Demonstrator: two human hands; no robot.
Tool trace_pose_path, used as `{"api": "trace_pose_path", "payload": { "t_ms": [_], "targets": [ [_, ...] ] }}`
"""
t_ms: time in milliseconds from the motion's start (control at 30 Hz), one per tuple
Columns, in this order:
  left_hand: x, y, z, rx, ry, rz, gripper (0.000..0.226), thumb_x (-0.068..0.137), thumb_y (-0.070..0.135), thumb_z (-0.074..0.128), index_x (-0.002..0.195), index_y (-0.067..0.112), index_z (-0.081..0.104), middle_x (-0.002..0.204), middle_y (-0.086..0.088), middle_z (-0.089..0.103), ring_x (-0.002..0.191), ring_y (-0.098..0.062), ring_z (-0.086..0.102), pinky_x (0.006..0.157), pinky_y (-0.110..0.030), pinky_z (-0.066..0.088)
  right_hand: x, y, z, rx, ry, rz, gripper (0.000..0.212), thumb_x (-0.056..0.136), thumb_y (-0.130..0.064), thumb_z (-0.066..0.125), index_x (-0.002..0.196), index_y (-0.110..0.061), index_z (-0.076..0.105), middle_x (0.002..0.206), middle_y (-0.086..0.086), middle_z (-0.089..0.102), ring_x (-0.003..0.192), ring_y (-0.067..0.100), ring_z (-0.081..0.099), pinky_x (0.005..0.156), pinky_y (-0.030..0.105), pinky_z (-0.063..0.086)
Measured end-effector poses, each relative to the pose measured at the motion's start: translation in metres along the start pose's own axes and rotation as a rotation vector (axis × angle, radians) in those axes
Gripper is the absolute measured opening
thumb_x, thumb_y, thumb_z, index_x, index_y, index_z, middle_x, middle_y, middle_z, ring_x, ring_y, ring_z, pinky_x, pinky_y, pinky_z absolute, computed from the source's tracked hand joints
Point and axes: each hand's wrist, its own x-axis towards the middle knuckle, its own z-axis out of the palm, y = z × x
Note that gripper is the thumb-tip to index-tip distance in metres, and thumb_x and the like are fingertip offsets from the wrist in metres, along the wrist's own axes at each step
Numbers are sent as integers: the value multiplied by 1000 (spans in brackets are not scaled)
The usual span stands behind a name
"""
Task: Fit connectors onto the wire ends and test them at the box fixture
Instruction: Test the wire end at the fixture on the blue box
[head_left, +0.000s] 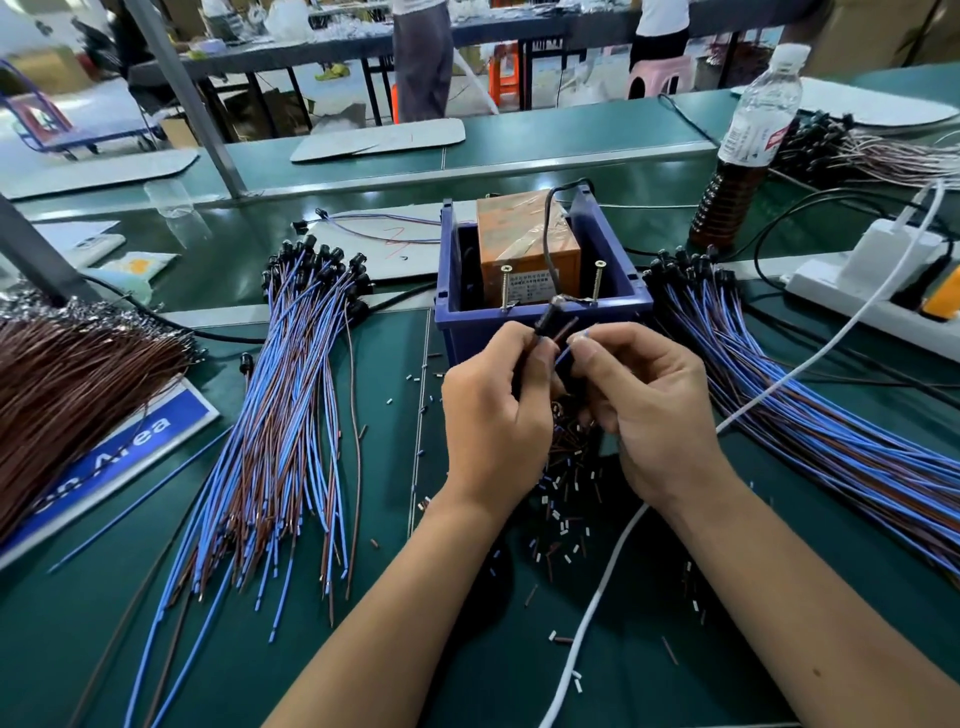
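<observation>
Left hand (493, 410) fingers curled round a black connector (546, 321) with its brown and blue leads, held up just in front of the blue box fixture (540, 312). Right hand (644, 405) pinches a blue wire (563, 356) end between thumb and forefinger, tip right beside the connector (can't tell if it's seated yet). Both hands nearly touching, above a scatter of cut insulation bits (561, 488) on the green mat (467, 649).

Fixture: two screws (505, 288) standing up at the front rim, orange unit (524, 244) inside, black cable looped over the top.

Left of the fixture: fanned bundle of blue/brown wires with connectors (291, 395). Right: a similar bundle (810, 405). Far left, a brown wire pile (72, 389). Bottle (748, 150) and white power strip (872, 291) to the rear right; white cable (613, 571) runs under the right forearm.
</observation>
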Motion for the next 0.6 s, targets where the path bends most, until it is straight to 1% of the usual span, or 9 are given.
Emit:
{"api": "trace_pose_path", "payload": {
  "t_ms": [67, 133, 167, 267, 333, 400, 467, 533, 600],
  "targets": [
    [2, 1, -1, 60, 121, 16, 24, 104, 17, 56, 82, 11, 61, 69, 7, 65, 60, -12, 59, 57, -39, 48, 2, 1, -1, -16, 1, -25, 11, 98, -12, 69, 90, -18, 72, 83, 5, 73, 43, 12, 47, 43, 25, 46],
    [5, -1, -4, 94, 234, 20, 23, 105, 17, 57, 85, 9, 65, 71, 4, 65, 63, -16, 59, 59, -37, 47, 4, 0, -1, -33, -14, -44, 13, 103, -13, 59, 92, -19, 64, 97, 12, 76, 43, 18, 47, 44, 28, 49],
    [7, -1, -4, 92, 278, 3, 23, 105, 17, 58, 86, 8, 67, 70, 2, 64, 63, -18, 57, 59, -36, 46, 5, 0, -2, -44, -17, -55, 14, 105, -13, 56, 93, -19, 60, 99, 14, 76, 42, 20, 47, 43, 29, 49],
    [9, -2, -4, 55, 360, -58, 19, 104, 18, 60, 90, 10, 69, 66, 3, 63, 60, -14, 58, 59, -29, 48, 8, 0, -3, -247, 59, -148, 10, 105, -13, 58, 96, -14, 62, 85, 10, 76, 40, 19, 50, 42, 28, 48],
    [10, -1, -4, 28, 371, -89, 11, 102, 19, 62, 96, 13, 68, 66, 5, 64, 60, -12, 62, 62, -31, 53, 11, -1, -3, -413, 137, -231, 8, 103, -16, 63, 96, -14, 67, 79, 3, 74, 45, 15, 58, 46, 28, 49],
    [10, -1, -3, 1, 370, -116, 9, 101, 19, 63, 98, 12, 68, 65, 7, 65, 62, -12, 65, 65, -32, 55, 13, -3, -2, -513, 233, -308, 8, 101, -17, 65, 95, -16, 71, 77, -2, 74, 56, 11, 66, 55, 28, 53],
    [11, -2, -2, -37, 375, -140, 11, 101, 19, 63, 98, 11, 69, 64, 8, 65, 61, -10, 64, 66, -31, 56, 16, -6, -1, -577, 317, -373, 8, 100, -15, 65, 95, -17, 72, 76, -6, 73, 66, 9, 71, 63, 27, 57],
    [11, -1, -1, -64, 377, -153, 11, 101, 19, 63, 98, 11, 69, 64, 8, 65, 62, -8, 65, 67, -29, 56, 18, -7, 0, -617, 347, -395, 10, 99, -14, 65, 101, -16, 75, 77, -9, 73, 71, 7, 72, 70, 25, 59],
    [11, -1, -1, -73, 372, -156, 11, 101, 19, 62, 97, 12, 69, 65, 7, 66, 62, -9, 65, 68, -29, 56, 18, -6, 1, -648, 341, -394, 15, 100, -15, 65, 107, -13, 78, 79, -8, 74, 73, 6, 73, 72, 24, 60]
  ]
}}
